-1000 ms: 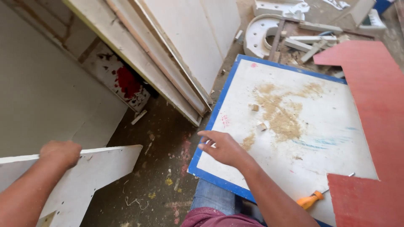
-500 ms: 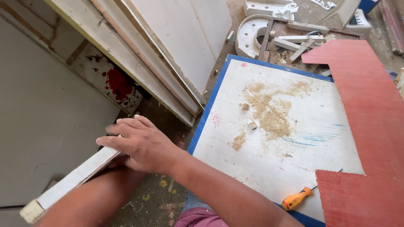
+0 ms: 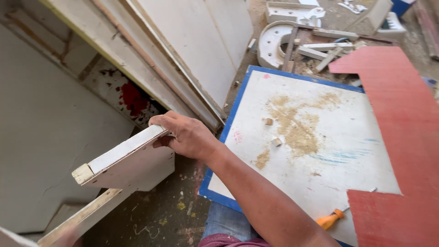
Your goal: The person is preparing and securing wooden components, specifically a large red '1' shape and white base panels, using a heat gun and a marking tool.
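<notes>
My right hand [image 3: 187, 135] reaches across to the left and grips the near end of a thick white board [image 3: 128, 164]. The board is held off the floor, tilted, with its raw end [image 3: 83, 174] pointing down-left. Beneath it a second pale strip [image 3: 87, 212] runs toward the lower left corner. A blurred skin-coloured patch [image 3: 68, 237] at the bottom edge may be my left hand; its grip is not visible. To the right of my forearm lies a white work panel with a blue rim [image 3: 238, 98].
Sawdust [image 3: 297, 128] and two small wood blocks [image 3: 268, 121] lie on the panel. An orange-handled tool [image 3: 330, 220] rests near its front. A red cut-out sheet [image 3: 402, 114] overlaps the right side. White panels [image 3: 192, 41] lean at the left; scrap pieces [image 3: 274, 41] lie behind.
My right hand left the blue-rimmed panel, crossed left and took hold of the white board. The board has since swung up and turned, and my left hand has dropped out of clear sight.
</notes>
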